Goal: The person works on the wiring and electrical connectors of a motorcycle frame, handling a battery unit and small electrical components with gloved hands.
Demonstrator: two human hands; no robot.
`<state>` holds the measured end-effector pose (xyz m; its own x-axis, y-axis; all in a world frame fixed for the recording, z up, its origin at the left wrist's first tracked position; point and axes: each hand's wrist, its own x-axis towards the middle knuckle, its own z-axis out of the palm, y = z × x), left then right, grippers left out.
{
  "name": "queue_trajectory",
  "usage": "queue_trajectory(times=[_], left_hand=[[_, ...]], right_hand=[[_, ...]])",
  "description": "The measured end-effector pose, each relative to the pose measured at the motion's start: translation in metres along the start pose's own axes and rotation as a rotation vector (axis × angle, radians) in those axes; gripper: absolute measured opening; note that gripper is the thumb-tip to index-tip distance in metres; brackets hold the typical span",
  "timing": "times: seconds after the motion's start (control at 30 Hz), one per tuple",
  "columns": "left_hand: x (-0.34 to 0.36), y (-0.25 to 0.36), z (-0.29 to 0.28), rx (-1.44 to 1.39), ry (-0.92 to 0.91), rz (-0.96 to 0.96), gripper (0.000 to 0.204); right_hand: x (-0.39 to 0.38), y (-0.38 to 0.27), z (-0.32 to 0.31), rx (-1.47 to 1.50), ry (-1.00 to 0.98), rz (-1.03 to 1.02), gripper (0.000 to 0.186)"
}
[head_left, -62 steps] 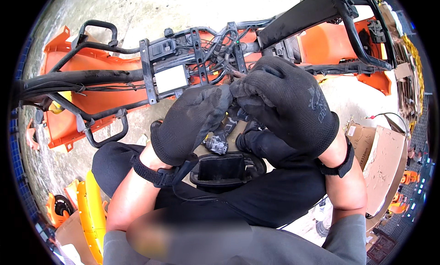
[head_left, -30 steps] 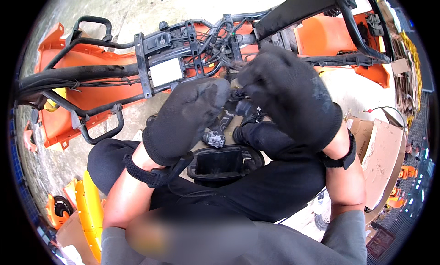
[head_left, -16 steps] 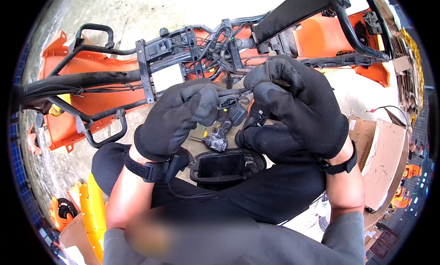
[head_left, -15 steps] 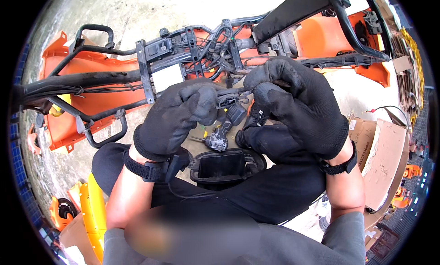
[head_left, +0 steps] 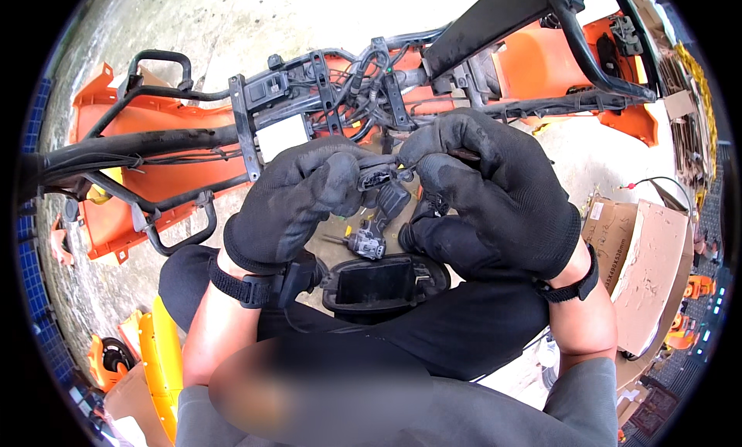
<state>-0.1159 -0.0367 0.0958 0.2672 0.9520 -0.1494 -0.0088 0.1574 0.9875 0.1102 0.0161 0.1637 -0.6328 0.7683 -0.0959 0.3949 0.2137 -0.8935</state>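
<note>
Left hand (head_left: 301, 196) clamped on a dark plug connector (head_left: 376, 176), right hand (head_left: 487, 192) pinched on its thin wire (head_left: 407, 165), both just below the black-and-orange frame (head_left: 232, 138). Judged partway through: wire not yet seated, further loose connectors (head_left: 371, 242) hanging below the frame, black tray (head_left: 382, 283) resting on the lap
</note>
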Motion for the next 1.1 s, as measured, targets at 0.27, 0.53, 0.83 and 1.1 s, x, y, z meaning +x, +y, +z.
queue_trajectory(times=[0.27,0.53,0.83,1.1], left_hand=[[0.001,-0.003,0.001,0.011,0.017,0.049,0.072],[-0.001,-0.008,0.001,-0.204,0.018,-0.014,0.07],[0.0,0.003,0.004,-0.182,0.09,-0.009,0.05],[0.002,-0.008,0.001,-0.172,0.213,0.036,0.044]], right_hand=[[0.001,-0.002,0.002,0.046,0.002,0.021,0.024],[0.001,-0.006,0.002,0.088,0.001,0.096,0.023],[0.003,0.01,0.011,0.122,0.172,-0.054,0.019],[0.001,0.007,0.005,0.189,0.175,0.101,0.019]])
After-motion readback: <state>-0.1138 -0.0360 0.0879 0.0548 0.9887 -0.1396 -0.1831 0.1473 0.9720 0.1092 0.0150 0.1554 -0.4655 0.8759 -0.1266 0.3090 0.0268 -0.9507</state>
